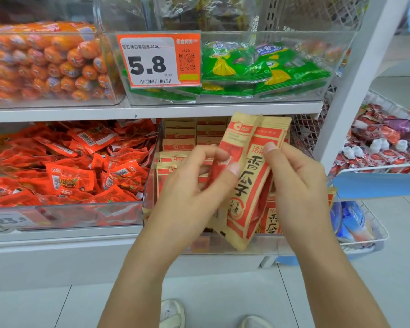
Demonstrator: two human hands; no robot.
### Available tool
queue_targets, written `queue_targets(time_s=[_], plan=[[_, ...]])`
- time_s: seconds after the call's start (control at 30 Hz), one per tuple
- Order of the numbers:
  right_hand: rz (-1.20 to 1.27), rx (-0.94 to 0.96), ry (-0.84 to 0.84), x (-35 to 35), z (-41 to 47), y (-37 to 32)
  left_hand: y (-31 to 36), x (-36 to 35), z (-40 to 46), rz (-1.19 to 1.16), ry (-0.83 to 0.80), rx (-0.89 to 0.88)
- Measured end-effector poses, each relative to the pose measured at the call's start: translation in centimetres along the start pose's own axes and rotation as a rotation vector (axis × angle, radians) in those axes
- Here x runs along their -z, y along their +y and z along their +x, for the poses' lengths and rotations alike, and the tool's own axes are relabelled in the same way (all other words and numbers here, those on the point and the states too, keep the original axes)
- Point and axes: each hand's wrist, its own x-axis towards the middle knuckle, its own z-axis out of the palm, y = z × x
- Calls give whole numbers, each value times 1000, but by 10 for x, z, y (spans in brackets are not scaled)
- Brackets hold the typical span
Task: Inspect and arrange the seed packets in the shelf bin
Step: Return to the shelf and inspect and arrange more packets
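Red snack sachets (69, 166) fill the clear bin on the left, walled off from the seed bin (149, 200) just beside it. Above that bin's front rim, the left hand (194, 185) and right hand (296, 183) pinch upright kraft seed packets (246, 181). More packets (182, 138) stand in rows behind, and a wire basket (374, 233) hangs right.

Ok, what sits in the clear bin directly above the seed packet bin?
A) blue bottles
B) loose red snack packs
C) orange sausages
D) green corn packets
D: the green corn packets lie in the upper clear bin behind the 5.8 price tag, straight above the bin of seed packets where both hands hold packets.
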Motion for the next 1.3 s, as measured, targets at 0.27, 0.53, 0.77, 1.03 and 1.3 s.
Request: queue_targets(time_s=[0.27, 0.53, 0.77, 1.03, 1.3], plan=[[-57, 25, -131, -3, -7, -9, 0, -1, 0, 105, 37, 17], [110, -181, -360, 5, 3, -10, 1, 2, -4, -127, -180, 56], [298, -282, -324, 3, 1, -12, -1, 1, -5, -92, -133, 38], [267, -277, -313, 6, 2, -13, -1, -5, -4, -72, -52, 33], [165, -275, -395, 7, 1, -13, -2, -5, -4, -94, 9, 32]])
